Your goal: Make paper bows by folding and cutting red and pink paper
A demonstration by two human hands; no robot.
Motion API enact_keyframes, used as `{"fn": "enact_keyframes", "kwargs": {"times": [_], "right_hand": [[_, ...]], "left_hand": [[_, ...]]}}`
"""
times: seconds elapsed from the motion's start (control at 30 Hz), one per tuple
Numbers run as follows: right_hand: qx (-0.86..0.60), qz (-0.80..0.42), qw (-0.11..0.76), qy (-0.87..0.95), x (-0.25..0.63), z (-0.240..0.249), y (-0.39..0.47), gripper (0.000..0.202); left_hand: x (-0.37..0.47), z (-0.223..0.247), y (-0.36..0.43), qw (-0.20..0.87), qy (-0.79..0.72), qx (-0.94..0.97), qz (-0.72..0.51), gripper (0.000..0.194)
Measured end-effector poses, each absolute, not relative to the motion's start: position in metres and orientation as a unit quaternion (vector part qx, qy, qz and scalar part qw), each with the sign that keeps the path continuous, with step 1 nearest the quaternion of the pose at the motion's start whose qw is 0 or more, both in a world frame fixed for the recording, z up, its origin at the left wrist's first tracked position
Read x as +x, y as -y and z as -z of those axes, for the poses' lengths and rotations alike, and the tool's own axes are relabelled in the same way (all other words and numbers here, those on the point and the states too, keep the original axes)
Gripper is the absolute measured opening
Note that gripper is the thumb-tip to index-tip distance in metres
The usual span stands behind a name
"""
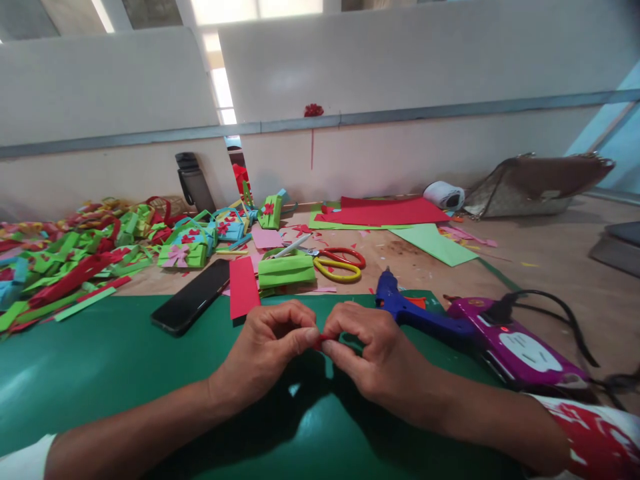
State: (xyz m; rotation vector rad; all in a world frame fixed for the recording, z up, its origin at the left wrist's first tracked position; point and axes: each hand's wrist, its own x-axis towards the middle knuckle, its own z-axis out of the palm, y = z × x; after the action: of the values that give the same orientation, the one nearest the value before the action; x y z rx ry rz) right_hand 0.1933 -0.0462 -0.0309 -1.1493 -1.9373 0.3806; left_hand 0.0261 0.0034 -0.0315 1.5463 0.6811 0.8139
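Observation:
My left hand (273, 343) and my right hand (367, 343) meet above the green mat (120, 380). Thumbs and forefingers of both pinch a small red piece (321, 341), likely paper or felt, mostly hidden by the fingertips. Just beyond my left hand lie a red rectangular strip (243, 287) and a black phone (191, 297). A folded green piece (286, 270) rests past the fingers, with a white pen (293, 245) and red-and-yellow-handled scissors (341, 264) beside it. Nearest my right hand is a blue glue gun (425, 313).
A purple power strip (520, 347) with a black plug and cable sits at right. Small green bags (185, 250) and a heap of coloured strips (75, 260) fill the left. Red sheets (385, 211), a tape roll (444, 195), a handbag (535, 187) and a dark bottle (194, 183) stand behind.

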Motion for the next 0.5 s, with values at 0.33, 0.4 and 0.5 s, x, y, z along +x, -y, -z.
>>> {"fn": "enact_keyframes", "kwargs": {"times": [0.33, 0.4, 0.5], "right_hand": [[-0.528, -0.297, 0.392, 0.692, 0.192, 0.018, 0.047, 0.019], [-0.531, -0.299, 0.396, 0.687, 0.192, 0.018, 0.047, 0.017], [-0.530, -0.296, 0.401, 0.686, 0.194, 0.019, 0.048, 0.017]], "left_hand": [[0.028, 0.034, -0.003, 0.612, -0.338, 0.636, -0.327, 0.021], [0.027, 0.034, -0.003, 0.610, -0.339, 0.648, -0.305, 0.022], [0.024, 0.033, -0.003, 0.601, -0.336, 0.663, -0.294, 0.023]]}}
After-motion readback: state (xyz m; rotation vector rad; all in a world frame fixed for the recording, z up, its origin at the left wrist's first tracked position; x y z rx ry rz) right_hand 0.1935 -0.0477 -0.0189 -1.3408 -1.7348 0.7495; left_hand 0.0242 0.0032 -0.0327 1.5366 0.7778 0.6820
